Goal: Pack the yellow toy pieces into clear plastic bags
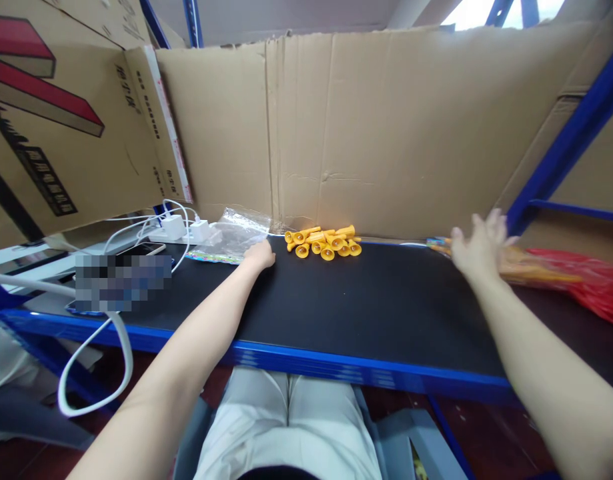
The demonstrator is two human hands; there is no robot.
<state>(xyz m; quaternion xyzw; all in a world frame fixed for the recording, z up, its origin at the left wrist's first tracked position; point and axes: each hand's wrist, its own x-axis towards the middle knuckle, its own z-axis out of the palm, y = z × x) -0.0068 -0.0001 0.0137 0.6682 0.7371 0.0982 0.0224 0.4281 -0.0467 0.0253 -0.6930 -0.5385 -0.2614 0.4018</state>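
My left hand [260,255] rests on the black tabletop, closed, at the right edge of a clear plastic bag [231,233] with a colourful strip along its bottom. Whether its fingers pinch the bag or something else is hidden. Just right of that hand lies a loose pile of small yellow trumpet-shaped pieces [327,241]. Over on the right, my right hand [480,248] has its fingers spread, in front of a clear packet with orange contents [529,263]. Contact between that hand and the packet cannot be made out.
A red plastic bag [591,280] lies at the far right. White chargers and cables [172,227] crowd the left, near a phone [141,249] and a blurred-out patch. Cardboard [386,133] walls the back. Blue shelf posts [561,153] and a blue front rail [336,360] frame the black surface.
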